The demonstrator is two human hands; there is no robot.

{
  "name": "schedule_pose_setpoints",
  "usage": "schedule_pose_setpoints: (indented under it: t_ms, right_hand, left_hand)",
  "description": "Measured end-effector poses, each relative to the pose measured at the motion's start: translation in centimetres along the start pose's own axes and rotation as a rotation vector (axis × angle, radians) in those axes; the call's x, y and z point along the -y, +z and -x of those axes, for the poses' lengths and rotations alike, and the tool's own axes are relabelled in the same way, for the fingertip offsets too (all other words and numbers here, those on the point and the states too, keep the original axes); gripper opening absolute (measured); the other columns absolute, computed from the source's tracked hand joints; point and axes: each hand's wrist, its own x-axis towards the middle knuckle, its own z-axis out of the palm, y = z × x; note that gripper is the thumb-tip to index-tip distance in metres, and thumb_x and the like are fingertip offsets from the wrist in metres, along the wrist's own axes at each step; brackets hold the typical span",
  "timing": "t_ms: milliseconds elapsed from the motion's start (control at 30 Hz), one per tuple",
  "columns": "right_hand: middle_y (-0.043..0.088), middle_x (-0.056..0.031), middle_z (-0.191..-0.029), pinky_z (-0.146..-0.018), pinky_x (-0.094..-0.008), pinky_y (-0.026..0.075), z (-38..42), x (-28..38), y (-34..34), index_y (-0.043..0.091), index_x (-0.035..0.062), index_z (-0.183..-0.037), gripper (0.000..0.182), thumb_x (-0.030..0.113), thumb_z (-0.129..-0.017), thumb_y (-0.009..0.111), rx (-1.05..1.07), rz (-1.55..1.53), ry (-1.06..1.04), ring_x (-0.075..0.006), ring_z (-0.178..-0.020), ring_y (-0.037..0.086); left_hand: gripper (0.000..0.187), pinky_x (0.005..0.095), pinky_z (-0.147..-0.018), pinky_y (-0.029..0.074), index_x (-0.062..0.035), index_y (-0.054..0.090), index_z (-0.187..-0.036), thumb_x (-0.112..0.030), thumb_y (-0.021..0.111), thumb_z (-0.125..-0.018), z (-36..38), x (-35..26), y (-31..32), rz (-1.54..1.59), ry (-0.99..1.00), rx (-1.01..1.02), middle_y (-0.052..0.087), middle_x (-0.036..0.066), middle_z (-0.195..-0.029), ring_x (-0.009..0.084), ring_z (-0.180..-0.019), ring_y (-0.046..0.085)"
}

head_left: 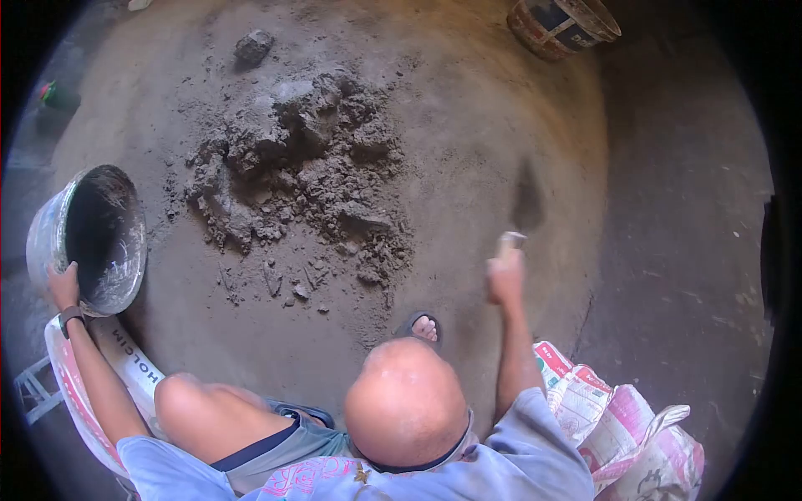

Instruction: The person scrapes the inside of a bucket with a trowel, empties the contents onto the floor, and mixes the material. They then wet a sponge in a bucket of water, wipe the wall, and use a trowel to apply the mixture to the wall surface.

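On the left, my left hand (63, 286) grips the near rim of a tipped, mortar-stained bucket (46, 230), whose open mouth faces right. The thumb shows at the rim, while the other fingers are mostly hidden. Out to the right, my right hand (505, 277) is closed round the handle of a trowel (528, 204). Its dark blade points away from me and is blurred. Between the hands, farther off, a heap of damp grey mortar (359, 134) lies crumbled on the floor, apart from both hands.
A second stained bucket (551, 29) sits at the far right. Crumpled printed sacks (626, 426) lie by my right side, and a HOLCIM sack (125, 351) is under my left arm. A separate lump (253, 48) rests beyond the heap. My sandalled foot (424, 328) is before it.
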Motion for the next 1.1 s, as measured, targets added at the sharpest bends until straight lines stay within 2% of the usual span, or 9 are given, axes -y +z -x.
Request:
schedule_pose_setpoints:
  t_ms: [100, 400, 500, 567, 600, 767, 900, 1033, 1100]
  right_hand:
    - [0.048, -0.0081, -0.062, -0.034, -0.0335, 0.041, -6.0, -6.9, -5.2, 0.043, 0.0055, -0.095, 0.015, 0.011, -0.081, 0.046, -0.145, -0.295, 0.475, -0.0193, -0.045, 0.052]
    - [0.057, -0.0148, -0.075, -0.046, -0.0394, 0.043, -28.8, -17.1, -3.0, 0.051, 0.0016, -0.092, 0.02, 0.004, -0.073, 0.045, 0.122, 0.031, 0.68, -0.0243, -0.058, 0.057]
    - [0.058, -0.0149, -0.075, -0.049, -0.0387, 0.043, -33.1, -7.6, -0.2, 0.052, 0.0024, -0.094, 0.023, 0.008, -0.072, 0.049, 0.159, -0.184, 0.446, -0.0248, -0.06, 0.057]
    - [0.059, -0.0158, -0.075, -0.051, -0.0383, 0.044, -40.3, -4.8, 3.8, 0.05, 0.0023, -0.103, 0.033, 0.011, -0.072, 0.054, 0.14, 0.155, 0.009, -0.0247, -0.062, 0.057]
    - [0.06, -0.016, -0.077, -0.052, -0.0386, 0.045, -39.9, -0.2, 5.4, 0.051, 0.001, -0.102, 0.034, 0.016, -0.073, 0.058, 0.1, -0.035, 0.115, -0.0252, -0.066, 0.059]
    - [0.06, -0.0224, -0.085, -0.063, -0.0473, 0.049, -34.0, 13.0, 12.0, 0.041, 0.0027, -0.102, 0.034, 0.012, -0.072, 0.056, 0.164, 0.314, -0.427, -0.0369, -0.075, 0.061]
    - [0.059, -0.0255, -0.095, -0.078, -0.0453, 0.044, -28.2, 17.7, 6.7, 0.046, 0.0025, -0.098, 0.031, 0.012, -0.07, 0.054, 0.628, 0.418, -0.727, -0.0407, -0.093, 0.055]
    - [0.06, -0.0203, -0.094, -0.079, -0.0393, 0.045, -34.1, 17.3, 6.2, 0.058, 0.0056, -0.1, 0.033, 0.02, -0.071, 0.057, 0.181, -0.022, -0.405, -0.0332, -0.089, 0.058]
    - [0.061, -0.0213, -0.092, -0.077, -0.0395, 0.045, -41.1, 15.7, 6.6, 0.056, 0.0053, -0.103, 0.036, 0.024, -0.072, 0.056, -0.122, 0.249, -0.352, -0.0343, -0.089, 0.059]
  left_hand:
    - [0.058, 0.0404, -0.087, 0.04, 0.0063, 0.046, -0.116, -0.025, 0.064, -0.07, -2.2, 4.6, 3.1, 0.081, 0.078, -0.114, 0.055, 0.027, -0.108, 0.0374, -0.101, 0.053]
    - [0.041, 0.0376, -0.079, 0.042, 0.0028, 0.051, -0.099, -0.019, 0.064, -0.067, 1.0, 2.0, 0.1, 0.152, 0.059, -0.006, 0.058, 0.019, -0.092, 0.0312, -0.086, 0.056]
    - [0.042, 0.0366, -0.08, 0.041, 0.0037, 0.049, -0.1, -0.016, 0.064, -0.065, 2.1, 2.1, -0.4, 0.166, 0.081, 0.0, 0.057, 0.018, -0.092, 0.0291, -0.086, 0.054]
    - [0.044, 0.0367, -0.083, 0.039, 0.0044, 0.048, -0.101, -0.014, 0.064, -0.065, 2.8, 1.4, -0.8, 0.231, 0.04, 0.055, 0.056, 0.018, -0.095, 0.0291, -0.09, 0.053]
    - [0.044, 0.0367, -0.083, 0.039, 0.0044, 0.048, -0.101, -0.014, 0.064, -0.065, 3.3, 1.0, -0.9, 0.223, 0.038, 0.055, 0.056, 0.018, -0.095, 0.0291, -0.09, 0.053]
    - [0.046, 0.0358, -0.088, 0.036, 0.0045, 0.046, -0.103, -0.011, 0.063, -0.064, 4.8, 2.4, 0.3, 0.339, 0.034, -0.055, 0.052, 0.018, -0.098, 0.0282, -0.094, 0.05]
    - [0.046, 0.0361, -0.087, 0.036, 0.004, 0.046, -0.103, -0.011, 0.063, -0.062, 6.6, -0.8, -1.8, 0.29, -0.028, 0.014, 0.052, 0.018, -0.097, 0.0285, -0.093, 0.05]
    - [0.045, 0.0373, -0.085, 0.037, 0.0028, 0.046, -0.1, -0.012, 0.063, -0.061, 6.3, -1.5, -2.0, 0.238, -0.02, 0.029, 0.051, 0.02, -0.097, 0.0307, -0.093, 0.049]
    - [0.045, 0.0379, -0.085, 0.037, 0.0023, 0.045, -0.099, -0.012, 0.063, -0.061, 6.7, -1.5, -2.0, 0.212, -0.011, 0.004, 0.05, 0.021, -0.097, 0.0316, -0.093, 0.049]
